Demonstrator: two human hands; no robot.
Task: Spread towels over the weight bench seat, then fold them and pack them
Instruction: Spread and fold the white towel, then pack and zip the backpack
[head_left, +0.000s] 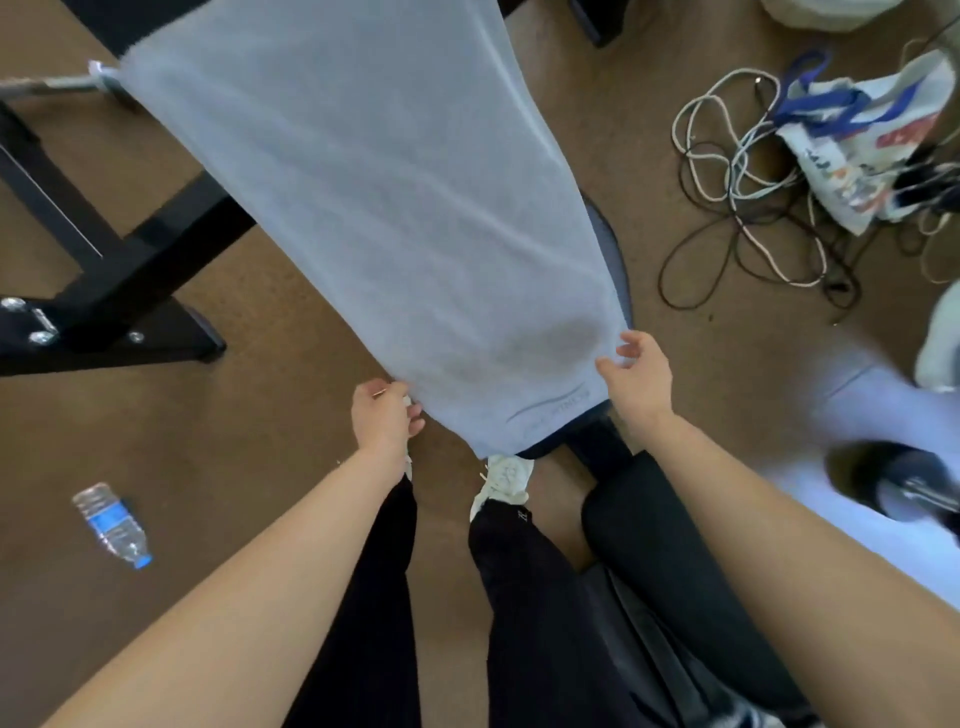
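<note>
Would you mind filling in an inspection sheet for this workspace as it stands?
Surface: weight bench seat, dark, almost covered; only its right edge and near end show.
Job's things: light blue towel spread lengthwise over the seat.
Clutter: water bottle lying on the carpet at left; printed tote bag on the floor at upper right.
Hands: left hand pinches the towel's near left corner; right hand holds its near right corner.
Cables: tangle of white and dark cables on the floor beside the tote bag.
Surroundings: brown carpet; black metal frame at left.
</note>
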